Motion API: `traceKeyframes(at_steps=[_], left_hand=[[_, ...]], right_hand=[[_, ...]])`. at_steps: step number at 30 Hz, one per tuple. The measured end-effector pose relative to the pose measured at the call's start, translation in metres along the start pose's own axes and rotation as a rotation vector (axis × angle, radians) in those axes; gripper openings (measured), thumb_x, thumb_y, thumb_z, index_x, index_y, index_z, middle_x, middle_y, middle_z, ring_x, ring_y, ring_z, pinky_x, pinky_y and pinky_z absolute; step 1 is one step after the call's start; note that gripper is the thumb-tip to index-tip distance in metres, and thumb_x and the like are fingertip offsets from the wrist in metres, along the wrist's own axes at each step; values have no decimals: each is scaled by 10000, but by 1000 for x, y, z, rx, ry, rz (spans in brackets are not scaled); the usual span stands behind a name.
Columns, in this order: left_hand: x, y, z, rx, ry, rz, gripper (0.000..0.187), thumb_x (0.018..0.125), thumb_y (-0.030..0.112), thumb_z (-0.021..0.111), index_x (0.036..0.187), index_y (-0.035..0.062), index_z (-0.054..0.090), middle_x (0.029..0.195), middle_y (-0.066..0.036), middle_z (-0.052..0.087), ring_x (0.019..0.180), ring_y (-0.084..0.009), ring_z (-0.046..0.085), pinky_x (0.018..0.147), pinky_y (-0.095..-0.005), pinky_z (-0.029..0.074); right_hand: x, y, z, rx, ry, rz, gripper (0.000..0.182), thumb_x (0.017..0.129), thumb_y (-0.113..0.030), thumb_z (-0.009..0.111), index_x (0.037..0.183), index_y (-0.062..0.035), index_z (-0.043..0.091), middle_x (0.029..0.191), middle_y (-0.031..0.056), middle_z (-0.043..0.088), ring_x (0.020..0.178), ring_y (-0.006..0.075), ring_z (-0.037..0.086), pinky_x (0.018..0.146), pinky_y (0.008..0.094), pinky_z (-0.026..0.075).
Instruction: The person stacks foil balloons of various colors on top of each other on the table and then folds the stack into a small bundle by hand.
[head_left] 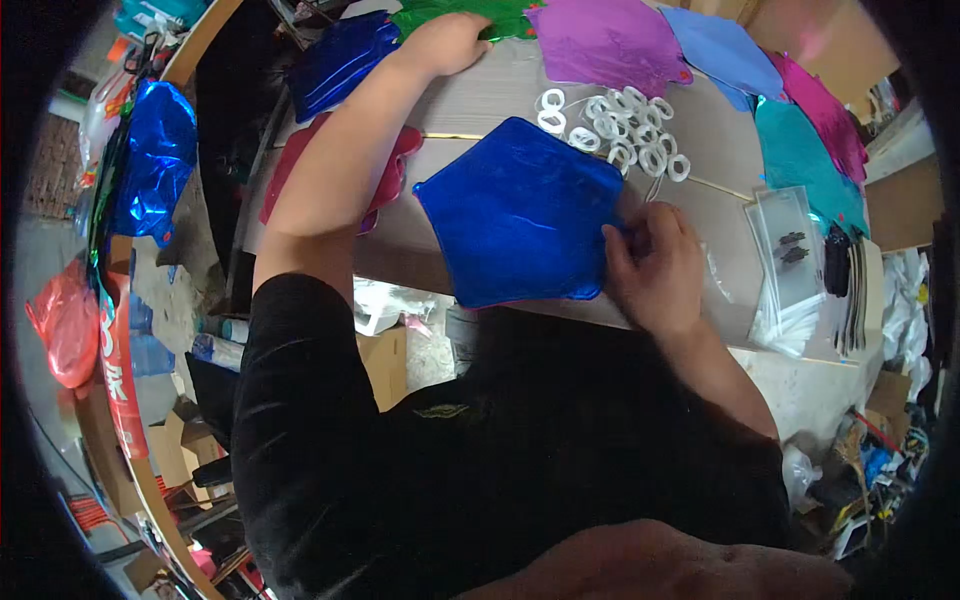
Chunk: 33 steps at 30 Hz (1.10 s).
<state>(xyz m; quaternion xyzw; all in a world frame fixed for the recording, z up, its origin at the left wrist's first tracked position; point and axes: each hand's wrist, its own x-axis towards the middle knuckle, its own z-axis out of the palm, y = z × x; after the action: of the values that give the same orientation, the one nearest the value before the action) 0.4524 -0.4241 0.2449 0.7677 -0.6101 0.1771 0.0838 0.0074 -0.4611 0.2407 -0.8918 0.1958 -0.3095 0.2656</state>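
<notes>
A blue foil pentagon (525, 215) lies flat near the front of the table. My right hand (658, 268) is at its right edge, with curled fingers and thumb closed on the foil. Stretched to the far side, my left hand (450, 43) rests at a green foil piece (510, 18), its thumb and fingers slightly apart. Several coils of white ribbon (635, 125) sit behind the pentagon's right corner. A red foil piece (390, 180) is partly hidden under my left forearm.
Dark blue foil (345, 62) is at the back left. Purple (610, 45), light blue (722, 50), magenta (825, 110) and teal (805, 155) pieces line the back and right. Clear plastic sleeves (785, 270) lie at the right edge. Crinkled blue foil (158, 160) hangs at the left.
</notes>
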Motion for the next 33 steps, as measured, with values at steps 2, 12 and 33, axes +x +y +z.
traceKeyframes(at_steps=[2, 12, 33], left_hand=[[5, 4, -3, 29, -172, -6, 348, 953, 235, 638, 1247, 56, 689, 1167, -240, 714, 1080, -414, 688, 958, -503, 545], [-3, 17, -32, 42, -93, -40, 252, 928, 227, 681, 1095, 44, 726, 1003, -223, 749, 918, -402, 728, 832, -485, 582], [-5, -15, -12, -357, 244, -301, 212, 770, 47, 788, 968, -12, 743, 795, -174, 749, 739, -291, 748, 708, -406, 583]], right_hand=[[3, -1, -2, 22, 11, -30, 240, 826, -105, 817, 938, -33, 617, 793, 130, 606, 708, 304, 614, 634, 419, 504], [62, -27, -18, 224, -62, -17, 194, 902, -96, 782, 1025, -19, 653, 856, 62, 654, 736, 138, 620, 611, 290, 494], [245, 35, 136, -252, -71, -573, 484, 847, -258, 723, 1261, -13, 665, 1267, 220, 677, 1162, 406, 652, 1017, 476, 521]])
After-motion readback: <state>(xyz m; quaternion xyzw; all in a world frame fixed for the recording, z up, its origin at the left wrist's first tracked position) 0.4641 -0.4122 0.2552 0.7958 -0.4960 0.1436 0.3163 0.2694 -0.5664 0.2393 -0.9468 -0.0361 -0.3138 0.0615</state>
